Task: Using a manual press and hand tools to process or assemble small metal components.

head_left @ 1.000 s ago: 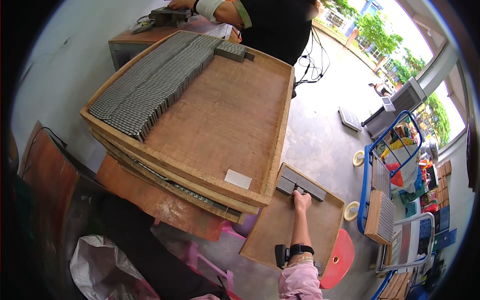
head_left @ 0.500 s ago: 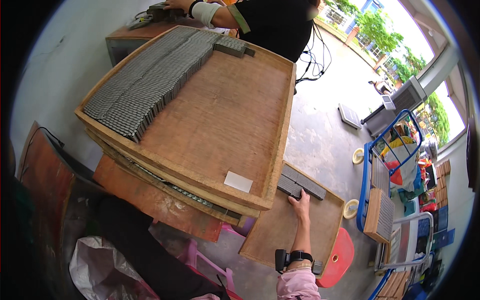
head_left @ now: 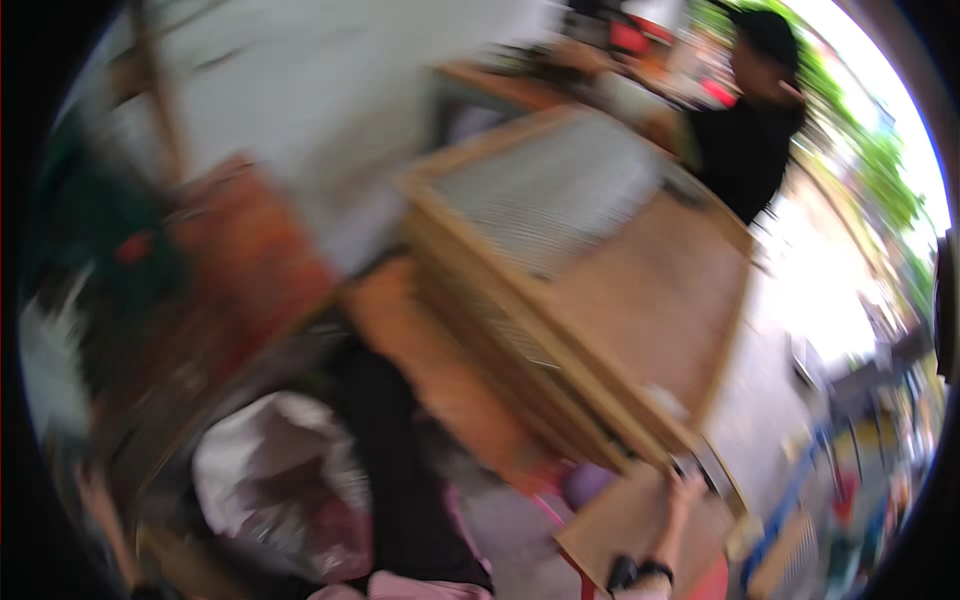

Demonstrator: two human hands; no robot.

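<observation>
Strong motion blur smears the whole view. My right hand (head_left: 686, 489) reaches down at the lower right, over the far part of a low wooden tray (head_left: 630, 515). Dark grey pieces (head_left: 712, 468) lie beside its fingers; whether it grips them is not visible. At the far lower left, my left hand (head_left: 96, 497) shows as a smeared shape beside a reddish-brown board (head_left: 230, 255), its fingers indistinct. Between the hands, a stack of wooden trays rises. Its top tray (head_left: 655, 300) holds packed rows of small grey pieces (head_left: 560, 185) on the far left side.
A person in black (head_left: 750, 150) works beyond the stack at another table (head_left: 500, 85). A white plastic sack (head_left: 260, 450) stands near my legs. A red stool (head_left: 710, 580) is under the low tray. A blue trolley (head_left: 775, 545) stands at the right.
The view has swung left, so the trays and my right hand appear farther right. My left hand has come into view at the lower left. The scene has become blurred.
</observation>
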